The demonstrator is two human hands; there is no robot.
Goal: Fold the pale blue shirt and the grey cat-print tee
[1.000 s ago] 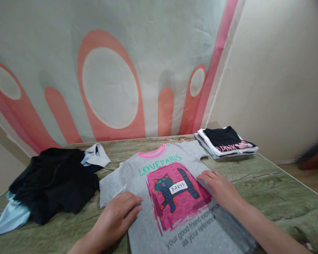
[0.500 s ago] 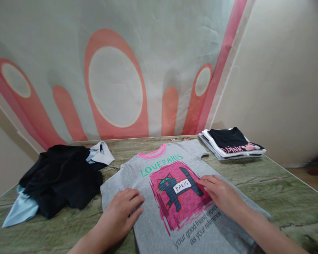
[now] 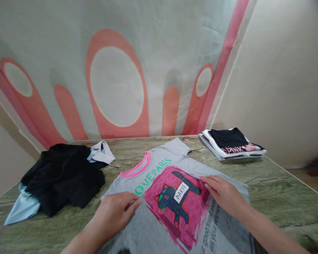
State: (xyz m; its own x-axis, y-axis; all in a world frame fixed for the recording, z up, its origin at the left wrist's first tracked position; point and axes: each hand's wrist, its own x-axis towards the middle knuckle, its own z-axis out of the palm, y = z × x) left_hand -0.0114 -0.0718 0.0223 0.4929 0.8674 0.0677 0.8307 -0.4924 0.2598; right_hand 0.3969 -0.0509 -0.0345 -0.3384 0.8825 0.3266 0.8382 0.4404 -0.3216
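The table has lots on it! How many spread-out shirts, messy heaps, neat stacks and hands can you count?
Spread-out grey shirt: 1
Messy heap of clothes: 1
Neat stack of folded clothes: 1
Left hand and right hand: 2
Total: 5

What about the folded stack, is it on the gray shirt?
No, the folded stack lies on the table, apart from the gray shirt and farther right.

An indoor setting — whether home or studio cannot be told — is marked by a far wall [image 3: 164, 42] decorated in coral shapes, a plain right wall [image 3: 288, 70], brown floor [image 3: 310, 180] and a wood-grain table [image 3: 288, 190] spread with clothing [image 3: 180, 197].
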